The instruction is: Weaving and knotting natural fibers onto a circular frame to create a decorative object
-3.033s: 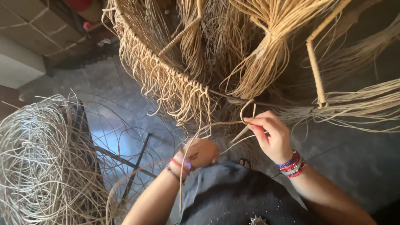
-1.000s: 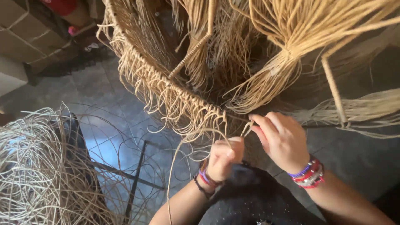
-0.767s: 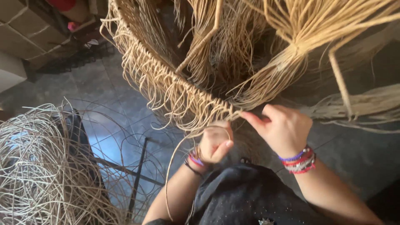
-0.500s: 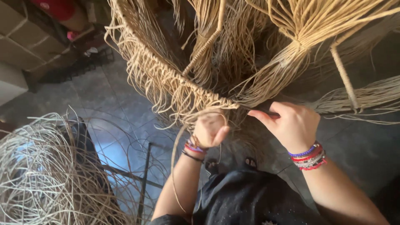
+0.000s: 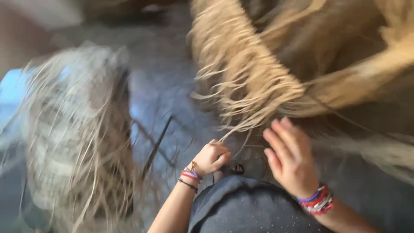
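Here, heavy blur. The left hand [image 5: 211, 157], fisted, pinches a thin pale straw strand [image 5: 233, 131] that runs up and right into the fringed tan woven-fibre rim [image 5: 254, 82] above. The right hand [image 5: 291, 159] hangs spread, empty, just right of the strand; left is nearer.

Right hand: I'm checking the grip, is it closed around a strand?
No, the right hand is open with fingers spread beside the straw fringe, gripping nothing.

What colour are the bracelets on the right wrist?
Red, blue and white bracelets, blurred, seen in the head view, the only one.
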